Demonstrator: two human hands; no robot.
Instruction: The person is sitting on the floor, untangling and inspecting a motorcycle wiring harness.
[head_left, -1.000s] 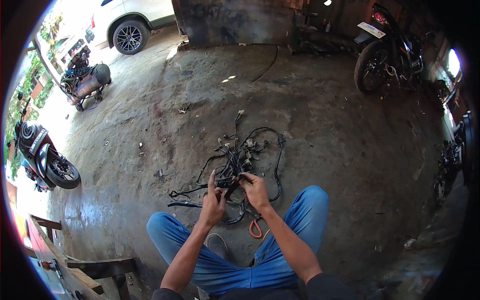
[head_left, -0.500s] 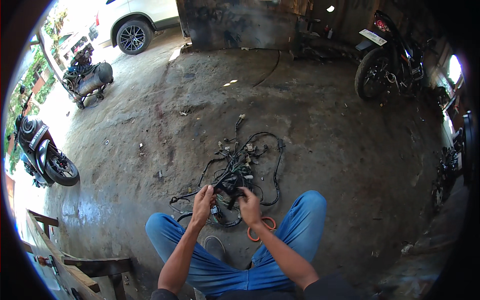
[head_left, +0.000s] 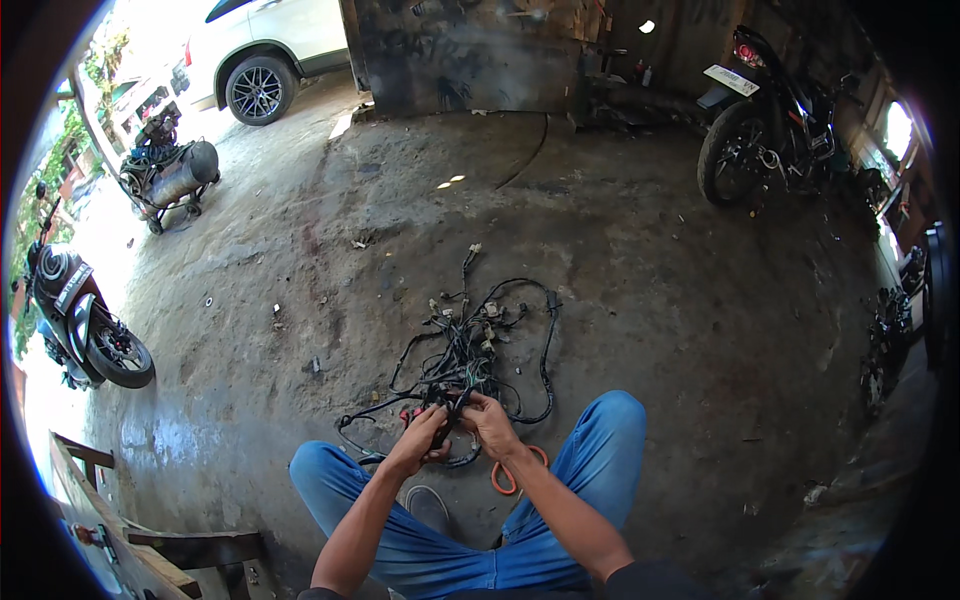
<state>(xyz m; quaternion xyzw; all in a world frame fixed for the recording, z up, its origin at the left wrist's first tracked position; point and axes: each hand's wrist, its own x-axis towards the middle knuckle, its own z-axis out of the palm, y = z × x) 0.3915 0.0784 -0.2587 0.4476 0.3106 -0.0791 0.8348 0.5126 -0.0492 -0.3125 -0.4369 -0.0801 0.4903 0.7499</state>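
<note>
A tangled black wiring harness [head_left: 455,345] with pale connectors and some green wires lies on the floor in front of my bent legs. Its near part is gripped by my left hand [head_left: 425,435], with fingers curled round a black section. Close on its right, my right hand [head_left: 488,420] pinches the black wires, its fingertips partly hidden among them. A small red piece [head_left: 408,414] shows just left of my fingers; I cannot tell what it is. An orange loop [head_left: 504,482], perhaps tool handles or cord, lies beside my right forearm.
A scooter [head_left: 85,320] and a wheeled compressor [head_left: 180,180] stand at left, a white car [head_left: 295,35] behind them. A motorcycle [head_left: 760,140] is back right. A dark panel [head_left: 470,60] stands at the back, a wooden frame [head_left: 190,550] at lower left, parts [head_left: 890,330] along the right.
Both hands have come down and toward me with the black wires; my left index finger, raised a second ago, is now curled. A red piece now shows by my left hand.
</note>
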